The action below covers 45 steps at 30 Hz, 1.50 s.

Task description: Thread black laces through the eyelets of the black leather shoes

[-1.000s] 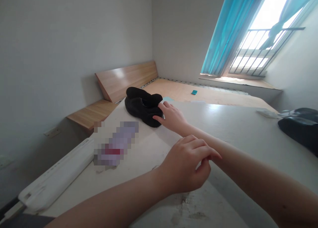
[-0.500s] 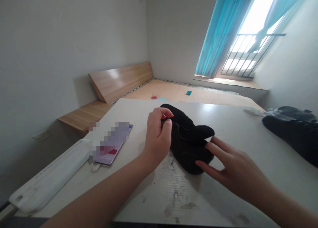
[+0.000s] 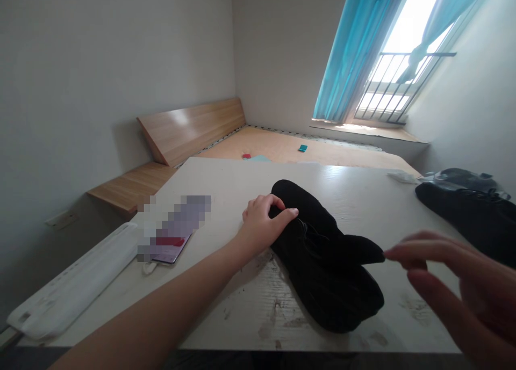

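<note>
The left hand is curled, its fingers closed on the near edge of a soft black fabric item lying on the worktop, while the open right hand hovers with spread fingers just beside the item's pointed end, not touching it. Left of the left hand lie a blurred flat object and a long white strip along the worktop's edge, and a dark bag and a small white packet sit toward the right. Nothing lies between the hands and the item.
</note>
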Each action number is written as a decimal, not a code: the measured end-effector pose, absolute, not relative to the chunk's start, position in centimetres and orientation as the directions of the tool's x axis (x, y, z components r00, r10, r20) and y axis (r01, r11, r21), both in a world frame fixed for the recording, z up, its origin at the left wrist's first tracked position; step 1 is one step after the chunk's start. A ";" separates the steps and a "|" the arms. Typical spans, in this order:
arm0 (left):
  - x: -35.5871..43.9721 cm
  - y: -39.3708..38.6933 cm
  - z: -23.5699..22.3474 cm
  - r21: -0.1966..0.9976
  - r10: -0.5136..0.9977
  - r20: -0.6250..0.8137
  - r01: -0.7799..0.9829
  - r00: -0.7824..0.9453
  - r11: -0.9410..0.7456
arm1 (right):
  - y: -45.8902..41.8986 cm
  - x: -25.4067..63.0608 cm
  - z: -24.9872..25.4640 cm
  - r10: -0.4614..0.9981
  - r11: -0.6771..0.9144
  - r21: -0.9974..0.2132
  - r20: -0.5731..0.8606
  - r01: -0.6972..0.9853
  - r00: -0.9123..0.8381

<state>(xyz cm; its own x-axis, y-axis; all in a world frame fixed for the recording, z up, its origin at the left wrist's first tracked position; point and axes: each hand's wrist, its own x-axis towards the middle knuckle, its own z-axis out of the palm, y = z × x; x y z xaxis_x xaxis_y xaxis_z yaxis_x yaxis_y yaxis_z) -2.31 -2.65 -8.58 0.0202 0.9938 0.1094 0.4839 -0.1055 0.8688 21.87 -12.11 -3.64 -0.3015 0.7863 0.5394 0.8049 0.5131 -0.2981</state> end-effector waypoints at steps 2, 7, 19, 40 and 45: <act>-2.4 -2.8 -8.2 0.893 0.993 0.098 0.435 0.064 -0.116 | -10.2 20.7 -1.9 0.802 0.507 -0.368 0.531 0.779 -0.271; -3.0 -2.6 -7.6 0.993 0.973 -0.054 0.116 0.223 0.029 | -4.4 18.1 0.1 0.822 0.569 -0.317 0.180 0.759 -0.540; -3.6 -2.4 -7.1 0.992 0.946 -0.079 0.117 0.314 0.044 | -4.0 15.1 -2.3 0.623 0.704 -0.350 -0.115 0.618 -0.774; -3.4 -2.8 -7.1 0.999 0.953 0.019 0.035 0.303 -0.031 | -2.0 25.7 -6.7 0.986 -0.070 -0.654 -0.161 0.753 -0.047; -3.1 -3.2 -7.2 0.974 0.914 0.227 -0.060 0.337 -0.220 | -3.2 23.3 -4.8 0.990 0.140 -0.560 0.074 0.817 -0.118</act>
